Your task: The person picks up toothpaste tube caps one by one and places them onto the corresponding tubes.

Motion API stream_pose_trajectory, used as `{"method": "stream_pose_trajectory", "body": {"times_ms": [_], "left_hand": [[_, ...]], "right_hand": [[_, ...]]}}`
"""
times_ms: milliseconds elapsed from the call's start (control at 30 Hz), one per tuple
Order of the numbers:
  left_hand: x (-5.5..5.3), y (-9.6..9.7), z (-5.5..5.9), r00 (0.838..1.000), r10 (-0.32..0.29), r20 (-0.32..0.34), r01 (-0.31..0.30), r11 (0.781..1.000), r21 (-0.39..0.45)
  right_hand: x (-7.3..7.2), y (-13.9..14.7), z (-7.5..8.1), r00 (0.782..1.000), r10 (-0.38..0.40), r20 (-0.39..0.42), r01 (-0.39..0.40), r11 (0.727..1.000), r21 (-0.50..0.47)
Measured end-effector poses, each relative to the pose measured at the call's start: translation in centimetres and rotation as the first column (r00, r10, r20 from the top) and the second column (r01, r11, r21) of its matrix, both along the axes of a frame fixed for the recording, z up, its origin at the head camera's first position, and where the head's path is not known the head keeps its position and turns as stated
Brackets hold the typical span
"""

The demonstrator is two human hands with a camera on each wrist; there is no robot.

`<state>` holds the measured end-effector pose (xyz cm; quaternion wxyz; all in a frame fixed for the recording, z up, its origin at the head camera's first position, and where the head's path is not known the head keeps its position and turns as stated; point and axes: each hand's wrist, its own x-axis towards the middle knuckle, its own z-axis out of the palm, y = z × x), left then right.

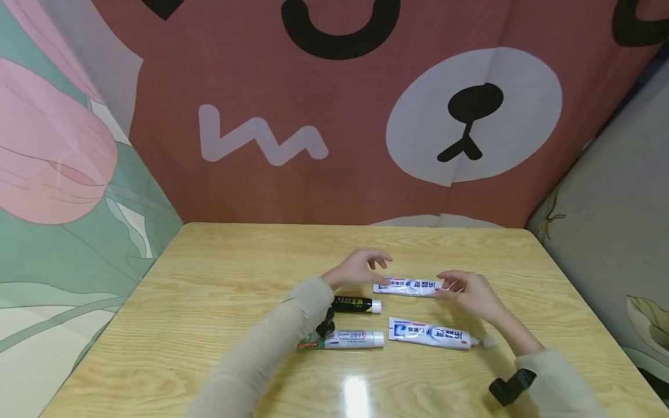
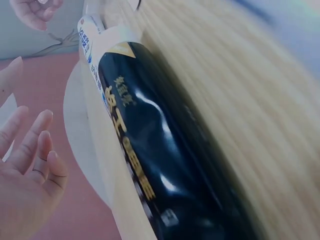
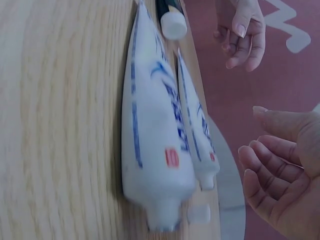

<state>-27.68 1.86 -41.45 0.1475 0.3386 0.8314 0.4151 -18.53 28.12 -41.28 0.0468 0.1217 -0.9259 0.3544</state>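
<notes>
A white-and-blue toothpaste tube (image 1: 410, 287) lies flat at the back of the group. My left hand (image 1: 360, 268) is at its left end, thumb close to it; whether they touch, I cannot tell. Beside its right end is my right hand (image 1: 467, 293), fingers loosely bent. Both wrist views show the left hand (image 2: 30, 170) and right hand (image 3: 285, 170) gripping nothing. A matching toothpaste tube (image 1: 431, 334) lies nearer, its nozzle uncapped. Left of these lie a black toothpaste tube (image 1: 358, 305) with a white cap and a silver-and-green toothpaste tube (image 1: 352, 339), partly behind my left wrist.
A small white cap (image 3: 199, 213) lies near the tube nozzles in the right wrist view. The wooden table (image 1: 209, 261) ends at a brown bear-print cloth (image 1: 313, 191) behind. Patterned cloths hang on both sides. Black wrist cameras (image 1: 512, 388) sit at the sleeves.
</notes>
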Motion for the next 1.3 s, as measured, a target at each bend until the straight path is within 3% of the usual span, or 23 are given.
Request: {"method": "stream_pose_trajectory", "body": {"times_ms": [333, 500, 767, 1000, 1300], "left_hand": [[-0.5, 2.3, -0.1, 0.997, -0.007, 0.071, 0.007, 1.000, 0.001], [-0.6, 3.4, 0.0, 0.984, -0.023, 0.174, 0.027, 0.999, -0.020], [-1.0, 5.0, -0.3, 0.952, 0.081, 0.295, -0.064, 0.996, -0.066], [-1.3, 5.6, -0.6, 0.950, 0.112, 0.293, -0.090, 0.992, -0.086], [-1.4, 6.5, -0.8, 0.959, 0.158, 0.235, -0.105, 0.969, -0.225]], "right_hand": [[-0.1, 2.5, -0.3, 0.999, -0.036, 0.015, 0.036, 0.999, 0.020], [-0.2, 3.6, -0.4, 0.999, -0.048, 0.011, 0.048, 0.998, 0.043], [-0.4, 5.0, -0.9, 0.996, -0.063, 0.064, 0.060, 0.997, 0.044], [-0.6, 6.0, -1.8, 0.989, -0.038, 0.142, 0.035, 0.999, 0.027], [-1.5, 6.4, -2.6, 0.984, 0.003, 0.179, -0.003, 1.000, 0.001]]}}
